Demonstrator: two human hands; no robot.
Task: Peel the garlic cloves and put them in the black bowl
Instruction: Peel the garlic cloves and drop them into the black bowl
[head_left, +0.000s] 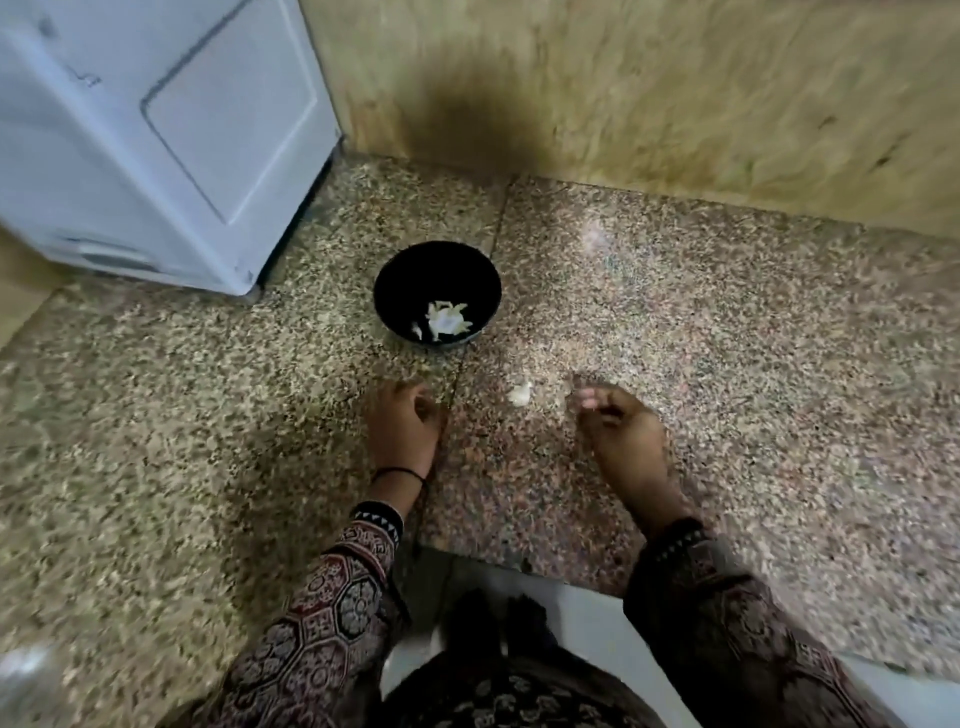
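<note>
because motion smears the whole view, fine detail is lost. the fingertips of the right hand (623, 431) blur into a pale streak, and i cannot tell whether they pinch something or hold nothing. the left hand (405, 421) is a little clearer: its fingers curl loosely downward and nothing shows in them. whether either hand touches the speckled tabletop (208, 415) or hangs just above it is not clear. both forearms, in patterned sleeves (332, 597), are cut off by the bottom edge.

a clove (520, 394) lies on the tabletop between the two hands, nearer the right hand's fingertips and touching neither hand. it is small and creamy white; the blur hides whether it has skin on it. the bowl (415, 275) stands upright beyond the left hand's fingers, a little toward the right hand's side, apart from both. it is round and black, with a small heap of white bits (447, 319) on its near side. whether these are cloves or skins cannot be made out, nor can they be counted.

counted: two hands, one bowl, one loose clove. a white unit (156, 130) stands beyond the left hand, to its outer side, cropped by the frame.
</note>
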